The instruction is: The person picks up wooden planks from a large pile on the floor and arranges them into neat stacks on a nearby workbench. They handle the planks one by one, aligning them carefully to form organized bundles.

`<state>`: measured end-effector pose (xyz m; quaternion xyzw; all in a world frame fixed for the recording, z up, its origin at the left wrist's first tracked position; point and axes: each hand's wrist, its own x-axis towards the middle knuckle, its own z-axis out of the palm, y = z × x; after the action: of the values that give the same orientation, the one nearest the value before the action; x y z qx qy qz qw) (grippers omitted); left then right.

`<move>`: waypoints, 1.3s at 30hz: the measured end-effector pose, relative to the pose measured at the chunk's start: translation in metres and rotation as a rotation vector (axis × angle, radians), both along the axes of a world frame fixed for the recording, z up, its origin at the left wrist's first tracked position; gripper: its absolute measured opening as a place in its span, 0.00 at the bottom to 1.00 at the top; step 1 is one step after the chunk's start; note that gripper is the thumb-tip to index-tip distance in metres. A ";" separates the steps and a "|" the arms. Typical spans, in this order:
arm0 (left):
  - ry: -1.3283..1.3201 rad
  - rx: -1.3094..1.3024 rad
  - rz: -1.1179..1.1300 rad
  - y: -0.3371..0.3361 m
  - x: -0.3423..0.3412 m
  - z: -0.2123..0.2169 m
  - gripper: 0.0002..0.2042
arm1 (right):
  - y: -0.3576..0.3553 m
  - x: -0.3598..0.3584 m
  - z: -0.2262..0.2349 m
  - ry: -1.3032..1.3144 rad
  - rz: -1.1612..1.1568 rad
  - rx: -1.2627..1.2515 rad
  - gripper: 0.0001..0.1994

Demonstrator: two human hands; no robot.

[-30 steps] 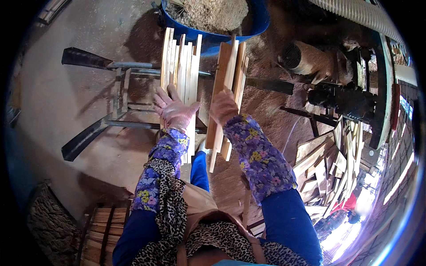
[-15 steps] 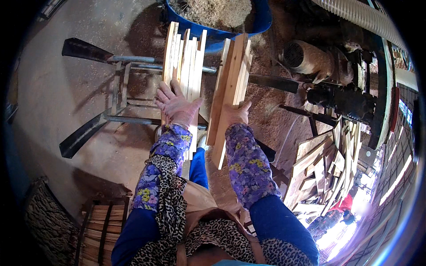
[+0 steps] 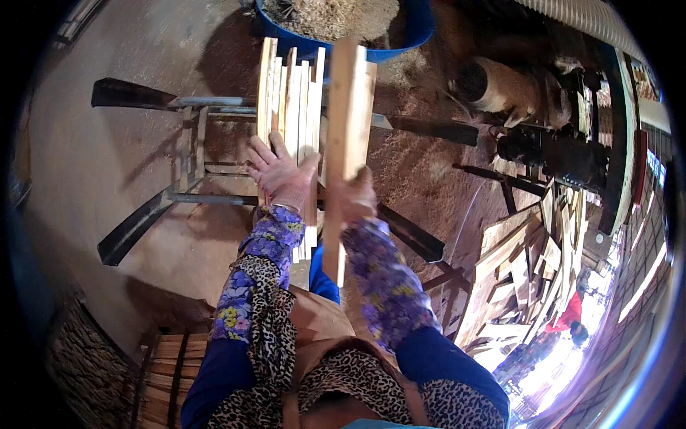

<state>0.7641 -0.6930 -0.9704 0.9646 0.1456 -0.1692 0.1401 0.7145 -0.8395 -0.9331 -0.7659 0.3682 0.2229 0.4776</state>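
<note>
My left hand (image 3: 283, 174) lies with fingers spread on a row of pale wooden slats (image 3: 294, 100), which stand on edge side by side across a metal stand (image 3: 225, 199). It wears what looks like a thin pale glove. Just to the right, my right hand (image 3: 356, 194) is closed round a few wooden boards (image 3: 348, 107); its fingers are partly hidden and smeared by motion. These boards are tilted slightly and sit close beside the slats, and whether they touch cannot be made out. Purple flowered sleeves cover both forearms.
A blue tub (image 3: 421, 36) of wood shavings stands beyond the slats. Machinery with a motor (image 3: 493, 82) is at the right, below a ribbed hose (image 3: 586, 21). Offcuts (image 3: 522, 279) are piled at lower right, near a person in red (image 3: 570, 314). Bundled wood (image 3: 163, 372) lies at lower left.
My right hand has brought its boards leftward, up close to the row of slats. My left hand stays spread on the slats.
</note>
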 end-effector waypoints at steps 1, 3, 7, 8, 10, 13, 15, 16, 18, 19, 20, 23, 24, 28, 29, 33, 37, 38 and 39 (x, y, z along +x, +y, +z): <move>-0.054 0.016 0.015 -0.003 -0.006 -0.011 0.59 | 0.023 0.021 0.031 0.110 0.066 -0.070 0.36; -0.005 0.075 -0.019 -0.010 -0.002 -0.013 0.56 | 0.042 0.023 0.013 0.242 0.153 -0.383 0.37; 0.105 0.103 -0.013 -0.009 0.006 0.010 0.54 | 0.014 -0.017 -0.059 -0.060 0.104 -0.329 0.39; 0.063 0.094 -0.013 -0.007 0.001 0.007 0.54 | -0.003 -0.019 -0.064 -0.125 0.114 -0.287 0.38; 0.033 0.076 0.003 -0.007 -0.002 0.004 0.53 | -0.026 -0.016 -0.063 -0.111 0.217 -0.415 0.38; 0.007 0.108 -0.020 -0.011 -0.002 -0.008 0.53 | -0.049 -0.021 -0.145 -0.105 0.139 -0.691 0.37; 0.013 0.124 -0.022 -0.013 0.001 -0.007 0.52 | -0.036 0.000 -0.138 -0.120 0.045 -0.695 0.41; 0.025 0.132 -0.036 -0.015 0.003 -0.001 0.52 | -0.032 0.009 -0.139 -0.072 -0.020 -0.709 0.45; 0.029 0.166 -0.037 -0.011 -0.003 -0.004 0.52 | -0.038 0.010 -0.124 -0.054 0.006 -0.577 0.49; 0.013 0.186 -0.023 -0.008 -0.007 -0.011 0.52 | -0.041 0.016 -0.105 -0.049 0.036 -0.513 0.51; -0.009 0.207 -0.002 -0.005 -0.006 -0.017 0.53 | -0.036 0.036 -0.066 0.118 0.084 -0.478 0.49; -0.007 0.162 -0.050 -0.015 0.000 -0.006 0.53 | -0.081 0.000 -0.139 -0.272 -0.200 -0.203 0.46; -0.017 0.163 -0.042 -0.016 0.000 -0.010 0.53 | -0.084 -0.006 -0.155 -0.398 -0.276 -0.103 0.45; -0.011 0.171 -0.017 -0.008 -0.002 -0.016 0.53 | -0.077 0.008 -0.142 -0.261 -0.462 0.520 0.35; 0.004 0.158 -0.012 -0.011 -0.001 -0.011 0.53 | -0.071 0.011 -0.145 -0.307 -0.459 0.553 0.34; 0.082 0.115 -0.037 -0.010 0.001 0.008 0.55 | -0.057 0.015 -0.157 -0.338 -0.392 0.685 0.34; -0.043 -0.478 0.348 0.036 -0.004 -0.002 0.56 | -0.057 -0.007 -0.133 -0.273 -0.339 0.688 0.39; -0.067 -0.619 0.370 0.054 -0.006 -0.024 0.53 | -0.053 -0.014 -0.118 -0.286 -0.334 0.665 0.40; -0.083 -0.766 0.384 0.069 -0.007 -0.047 0.50 | -0.048 -0.021 -0.113 -0.322 -0.290 0.691 0.42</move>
<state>0.7571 -0.6235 -1.0171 0.8044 0.2432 -0.1431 0.5228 0.6939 -0.8872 -1.0458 -0.5254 0.2965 0.1411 0.7849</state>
